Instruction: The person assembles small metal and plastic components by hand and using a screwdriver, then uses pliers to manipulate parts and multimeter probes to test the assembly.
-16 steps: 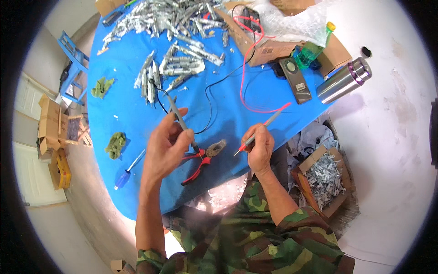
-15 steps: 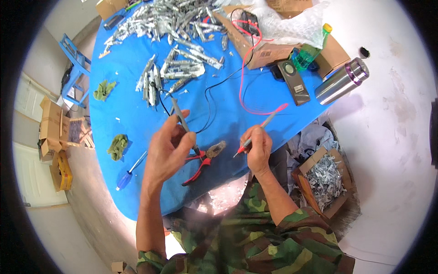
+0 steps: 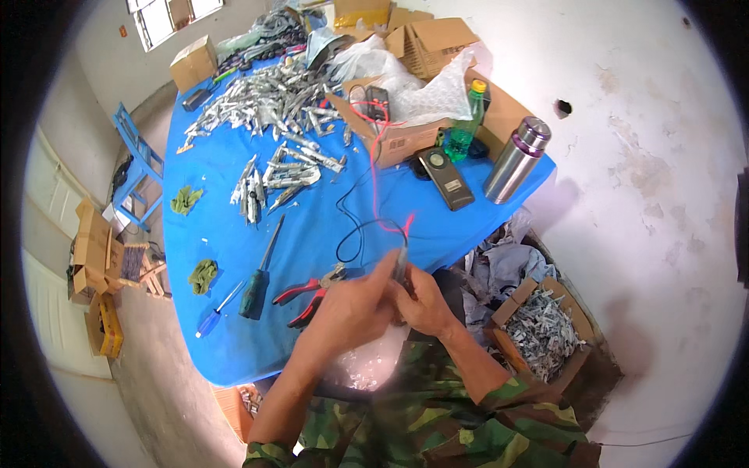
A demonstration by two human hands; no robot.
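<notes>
In front of me, over the near edge of the blue-covered table [image 3: 226, 355], my two hands are brought together. My right hand [image 3: 429, 306] is closed round the grey test probes [image 3: 401, 267]; black and red leads run up from there. My left hand [image 3: 355, 304] is pressed against it with fingers closed, and what they pinch is hidden. The leads trail to a multimeter [image 3: 378, 100] on the carton's edge. Red-handled pliers [image 3: 307, 310] lie just beyond my left hand. Left of them rest a green-handled screwdriver [image 3: 253, 292] and a blue-handled screwdriver [image 3: 211, 321].
Silvery stick-like pieces [image 3: 269, 101] form a big heap, with smaller bundles [image 3: 292, 168] nearer. On the right stand a carton [image 3: 409, 144], a green bottle [image 3: 464, 132] and a steel flask [image 3: 515, 164], beside a dark flat device [image 3: 446, 179]. A scrap-filled box [image 3: 538, 331] sits below.
My hands, apart before with a probe in each, have come together. My left hand moved right, uncovering the green-handled screwdriver. The view has tilted up, showing more of the far table.
</notes>
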